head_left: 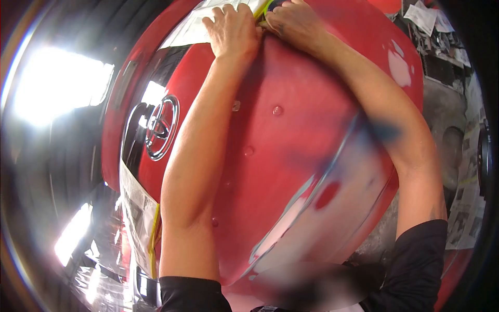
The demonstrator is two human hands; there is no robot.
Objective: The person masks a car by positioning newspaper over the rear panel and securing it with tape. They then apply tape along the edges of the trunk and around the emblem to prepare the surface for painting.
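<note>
1. The workshop lies behind the car: bright light (pixel 60 86) glares at the left of my head view, and a cluttered shelf (pixel 442 44) stands at the upper right.
2. A curved red car panel (pixel 291 145) fills the middle. I see an oval badge (pixel 174 122) on it, left of the left forearm, and pale patches (pixel 340 213) toward its lower right.
3. Small round bumps (pixel 278 110) dot the red surface between the two arms.
4. The paper sheet (pixel 189 23) lies along the top left of the panel, with yellow tape (pixel 261 11) down its right edge, at the top between the hands.
5. My left hand (pixel 232 32) is on the paper, its outer fingers spread apart; I cannot tell whether the thumb pinches the tape.
6. My right hand (pixel 295 27) is just beside it, fingers curled in next to a green-rimmed ring (pixel 267 6), mostly hidden; I cannot tell how firmly it grips, or what lies between its fingertips.
7. Lower left, a newspaper strip (pixel 136 208) hangs beside the left forearm, edged with another yellow strip (pixel 154 244).
8. Both arms reach up from black sleeves (pixel 192 294).
</note>
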